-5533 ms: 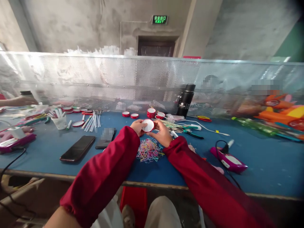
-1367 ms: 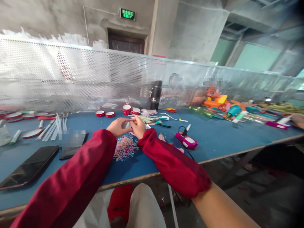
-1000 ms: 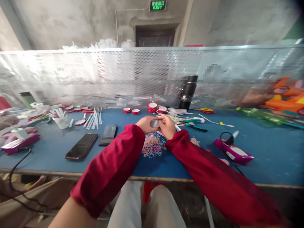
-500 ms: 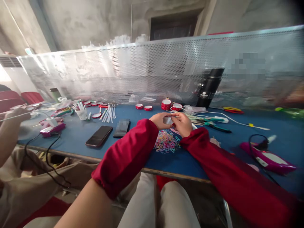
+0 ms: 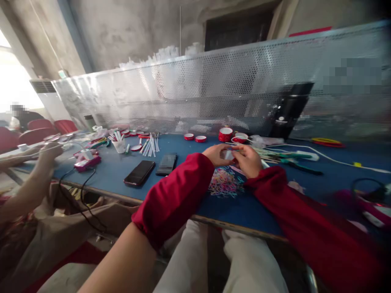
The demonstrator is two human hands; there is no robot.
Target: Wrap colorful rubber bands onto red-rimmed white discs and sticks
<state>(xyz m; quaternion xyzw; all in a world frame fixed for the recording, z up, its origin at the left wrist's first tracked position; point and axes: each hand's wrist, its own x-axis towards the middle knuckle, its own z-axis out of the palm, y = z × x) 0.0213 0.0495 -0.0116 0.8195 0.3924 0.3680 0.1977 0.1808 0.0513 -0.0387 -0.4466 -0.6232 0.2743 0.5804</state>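
My left hand (image 5: 215, 155) and my right hand (image 5: 249, 161) meet above the blue table, fingertips pinched close together. A small whitish, translucent piece (image 5: 228, 154) shows in the gap between them; its kind is too small to tell. The right fingers are closed near a thin pale strand, and what exactly they grip is hidden. Just below both hands lies a pile of small multicoloured loops and strands (image 5: 225, 183). Behind the right hand are thin pale sticks (image 5: 266, 154) and teal-handled pliers (image 5: 301, 162).
Two phones, one black (image 5: 139, 173), lie left of my sleeve. Further off stand a white cup of sticks (image 5: 119, 146), red-rimmed round tins (image 5: 225, 134) and a black bottle (image 5: 291, 112) by the perforated screen (image 5: 189, 87). Another person's hand (image 5: 50, 154) is at far left.
The whole view has swung left, so everything sits further right in the picture. My hands stay together over the pile, with only slight finger movement.
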